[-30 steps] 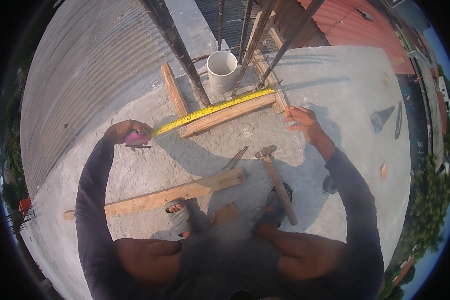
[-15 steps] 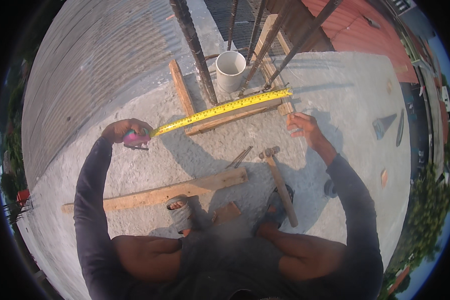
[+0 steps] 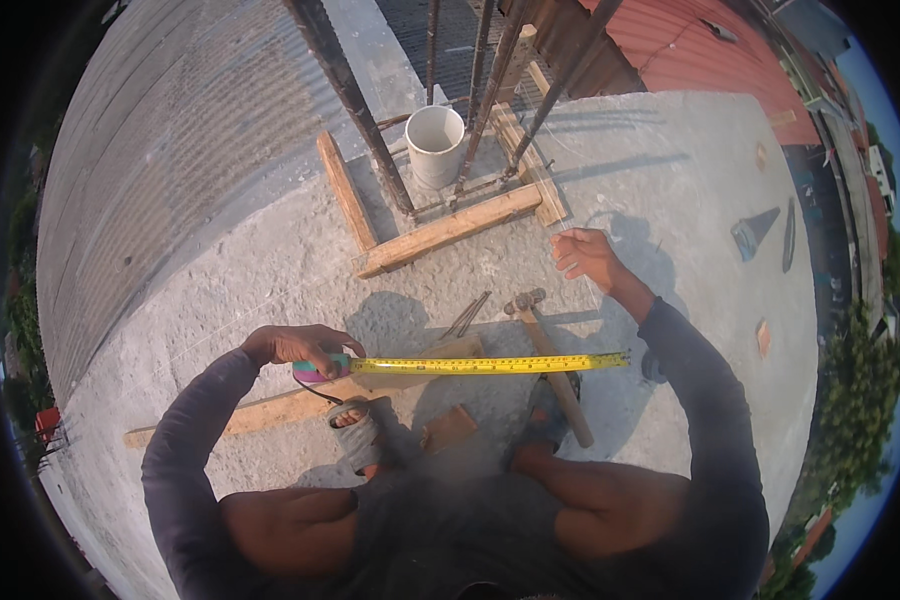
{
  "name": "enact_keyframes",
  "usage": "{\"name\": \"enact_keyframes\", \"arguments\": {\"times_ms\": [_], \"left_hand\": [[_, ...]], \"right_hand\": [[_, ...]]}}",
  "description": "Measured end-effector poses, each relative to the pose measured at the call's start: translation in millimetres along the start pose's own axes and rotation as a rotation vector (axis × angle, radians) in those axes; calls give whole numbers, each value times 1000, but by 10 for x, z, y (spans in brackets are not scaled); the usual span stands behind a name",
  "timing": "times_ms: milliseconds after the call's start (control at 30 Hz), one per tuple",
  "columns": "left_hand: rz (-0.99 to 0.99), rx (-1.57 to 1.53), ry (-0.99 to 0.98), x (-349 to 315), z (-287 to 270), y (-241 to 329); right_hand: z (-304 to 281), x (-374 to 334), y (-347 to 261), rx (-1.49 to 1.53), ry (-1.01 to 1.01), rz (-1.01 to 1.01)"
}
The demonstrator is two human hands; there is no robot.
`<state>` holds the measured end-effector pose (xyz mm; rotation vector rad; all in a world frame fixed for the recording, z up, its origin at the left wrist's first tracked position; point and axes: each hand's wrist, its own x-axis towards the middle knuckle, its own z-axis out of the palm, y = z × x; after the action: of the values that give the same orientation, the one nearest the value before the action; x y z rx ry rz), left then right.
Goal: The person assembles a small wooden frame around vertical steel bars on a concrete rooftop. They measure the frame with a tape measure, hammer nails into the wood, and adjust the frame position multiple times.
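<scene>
My left hand [image 3: 305, 346] is closed around a pink and teal tape measure [image 3: 320, 370] with a dark strap. Its yellow blade [image 3: 480, 365] sticks out to the right, over the plank and the hammer handle. My right hand [image 3: 590, 262], fingers loosely bent and apart, hovers close to the corner of a wooden frame [image 3: 460, 228], beside a thin string. That frame lies around upright steel bars [image 3: 355, 110] and a white pipe [image 3: 436, 150].
A claw-less hammer [image 3: 555, 370] lies by my right foot, with a few thin rods [image 3: 463, 314] left of it. A long plank [image 3: 260, 408] and a small wood piece [image 3: 450, 428] are near my feet. At right lies a trowel-like tool [image 3: 753, 234]. Corrugated roofing [image 3: 170, 130] borders the left.
The tape measure came down and toward me in my left hand, its blade leaving the wooden frame. My right hand shifted slightly left and nearer.
</scene>
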<state>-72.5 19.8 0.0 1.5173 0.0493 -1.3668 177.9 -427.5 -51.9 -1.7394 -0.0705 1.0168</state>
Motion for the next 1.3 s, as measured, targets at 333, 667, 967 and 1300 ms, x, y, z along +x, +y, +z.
{"name": "enact_keyframes", "arguments": {"times_ms": [333,667,967,1300], "left_hand": [[-121,380,31,762,1171,178],[129,717,187,1032,1821,12],[483,500,1261,779,494,529],[47,-188,1207,887,-1334,517]], "right_hand": [[562,-148,-28,-605,-46,-99],[667,-223,-24,-750,-73,-171],[814,-278,-23,-780,-115,-164],[1107,-176,-268,-900,-172,-323]]}}
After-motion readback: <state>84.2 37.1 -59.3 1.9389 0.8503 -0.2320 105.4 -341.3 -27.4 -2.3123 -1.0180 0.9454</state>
